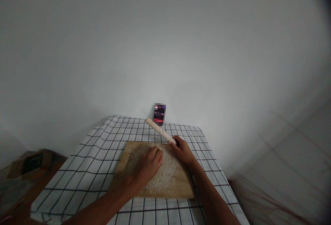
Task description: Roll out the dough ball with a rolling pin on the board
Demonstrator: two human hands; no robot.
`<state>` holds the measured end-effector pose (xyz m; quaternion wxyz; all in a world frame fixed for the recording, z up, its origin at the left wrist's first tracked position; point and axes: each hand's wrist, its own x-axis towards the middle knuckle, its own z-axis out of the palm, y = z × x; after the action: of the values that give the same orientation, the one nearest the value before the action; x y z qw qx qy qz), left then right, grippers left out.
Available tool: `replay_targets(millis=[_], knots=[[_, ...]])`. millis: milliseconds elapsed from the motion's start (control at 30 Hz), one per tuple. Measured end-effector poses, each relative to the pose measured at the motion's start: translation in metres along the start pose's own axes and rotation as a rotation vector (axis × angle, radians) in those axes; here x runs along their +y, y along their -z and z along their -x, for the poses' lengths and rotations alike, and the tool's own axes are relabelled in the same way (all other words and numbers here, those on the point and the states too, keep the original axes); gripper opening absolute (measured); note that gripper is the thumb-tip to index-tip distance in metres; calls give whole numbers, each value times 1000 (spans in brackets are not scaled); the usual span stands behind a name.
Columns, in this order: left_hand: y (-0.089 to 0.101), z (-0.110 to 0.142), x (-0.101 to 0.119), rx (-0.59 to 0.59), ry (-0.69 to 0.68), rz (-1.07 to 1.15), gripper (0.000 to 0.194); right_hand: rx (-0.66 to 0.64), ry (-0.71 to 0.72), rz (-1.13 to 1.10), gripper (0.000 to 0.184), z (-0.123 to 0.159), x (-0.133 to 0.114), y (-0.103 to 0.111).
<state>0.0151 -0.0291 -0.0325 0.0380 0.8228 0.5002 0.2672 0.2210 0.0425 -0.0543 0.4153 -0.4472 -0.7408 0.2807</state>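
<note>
Left forearm (111, 202) nearest, in from 7 o'clock; right forearm (208, 188) from 5. Left hand (151, 159) over middle of wooden board (184, 190), fingers curled together; cannot tell whether anything is pinched. Pale powder (167, 175) scattered across board. Right hand (183, 150) at board's 1 o'clock, fingers clamped round near end of wooden rod (160, 131), rod pointing to 10. Checked cloth (94, 149) covers tabletop. Dark blurred pack (159, 112) at 12, by wall (165, 45).

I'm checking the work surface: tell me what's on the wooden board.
White powder is scattered over the wooden board; whatever lies beneath the left hand and forearm is hidden.
</note>
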Motion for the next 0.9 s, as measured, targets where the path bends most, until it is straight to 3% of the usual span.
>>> replay_targets(millis=[67,200,333,500,633,700,767,833,900], knots=[[-3,3,3,-8,-5,-68,11,1,-1,9,35,1,-2,1],[-4,3,1,4,23,4,16,-3,-25,71,38,-2,-10,6],[4,0,-7,-33,8,101,16,29,-55,83,42,5,-34,14],[3,6,-16,-18,-46,184,20,114,-104,-58,46,57,-76,7],[5,10,-18,-38,-99,252,28,163,-204,-168,48,90,-85,-14],[19,7,-21,-75,-93,407,40,169,-250,-172,49,95,-82,-21],[44,0,-25,-44,0,600,42,164,-264,-146,49,95,-78,-22],[79,-8,-27,149,159,707,30,129,-259,-82,50,91,-78,-18],[115,-14,-25,348,158,654,27,54,-247,46,49,86,-83,-10]])
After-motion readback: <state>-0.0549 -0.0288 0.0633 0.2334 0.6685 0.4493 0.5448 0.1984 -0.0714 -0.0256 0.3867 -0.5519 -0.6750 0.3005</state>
